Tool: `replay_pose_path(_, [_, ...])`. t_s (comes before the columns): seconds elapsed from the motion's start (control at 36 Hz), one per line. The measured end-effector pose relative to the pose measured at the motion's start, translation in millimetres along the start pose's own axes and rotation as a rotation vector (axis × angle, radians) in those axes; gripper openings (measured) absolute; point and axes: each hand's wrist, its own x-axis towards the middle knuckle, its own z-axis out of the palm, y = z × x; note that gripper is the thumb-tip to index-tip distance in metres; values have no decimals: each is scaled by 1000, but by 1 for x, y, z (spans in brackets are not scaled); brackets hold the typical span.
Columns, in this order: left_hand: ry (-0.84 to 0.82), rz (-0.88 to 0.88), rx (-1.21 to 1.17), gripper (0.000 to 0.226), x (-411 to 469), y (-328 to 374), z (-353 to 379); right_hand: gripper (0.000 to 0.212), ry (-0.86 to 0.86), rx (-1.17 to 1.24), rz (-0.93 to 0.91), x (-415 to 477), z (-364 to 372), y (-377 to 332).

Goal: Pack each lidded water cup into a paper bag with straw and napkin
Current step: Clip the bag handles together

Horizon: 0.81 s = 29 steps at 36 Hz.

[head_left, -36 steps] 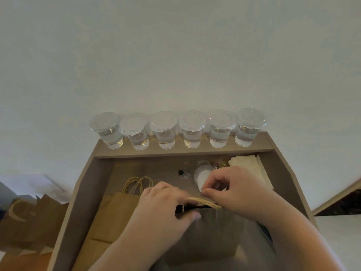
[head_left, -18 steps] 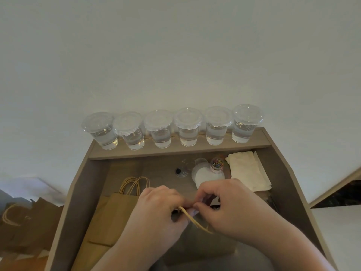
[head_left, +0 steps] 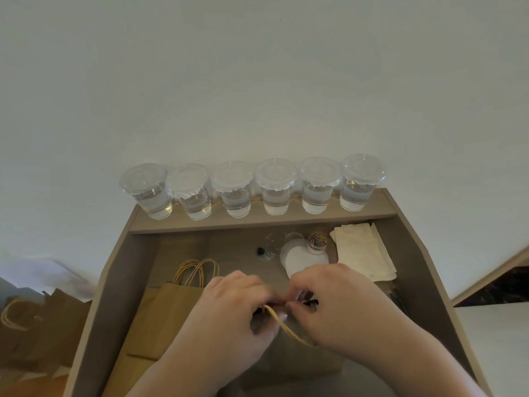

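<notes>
Several lidded clear cups of water (head_left: 276, 186) stand in a row on the back ledge of a brown desk (head_left: 415, 253). Below them, my left hand (head_left: 229, 316) and my right hand (head_left: 337, 305) meet over the top edge of a brown paper bag (head_left: 309, 365), both pinching it where its twine handle (head_left: 286, 328) hangs. A stack of flat paper bags (head_left: 169, 313) with twine handles lies to the left. Cream napkins (head_left: 363, 253) lie at the back right. Dark straws (head_left: 399, 299) show at the right edge.
A small jar of coloured paper clips (head_left: 317, 242), a pile of spare white lids (head_left: 303, 260) and a small clear holder (head_left: 266, 250) sit behind my hands. More brown bags (head_left: 25, 325) stand on the floor at the left. A white wall rises behind the desk.
My hands have drawn closer together at the bag's top edge and the twine handle has tipped down toward me. The view has shifted slightly.
</notes>
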Motion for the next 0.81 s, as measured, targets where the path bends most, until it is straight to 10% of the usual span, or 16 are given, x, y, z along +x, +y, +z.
replay_pose_path(0.44, [75, -3, -139, 37, -11, -16, 0, 21, -100, -109, 8, 15, 5, 1])
replay_pose_path(0.56, [179, -26, -307, 22, -11, -28, 8, 52, -127, 220, 41, 14, -13, 20])
replay_pose_path(0.69, [78, -94, -586, 61, -22, -52, 20, 60, 218, 555, 86, -19, -20, 57])
replay_pose_path(0.81, [62, -126, -676, 61, -25, -63, 31, 68, 87, 650, 134, -43, 0, 77])
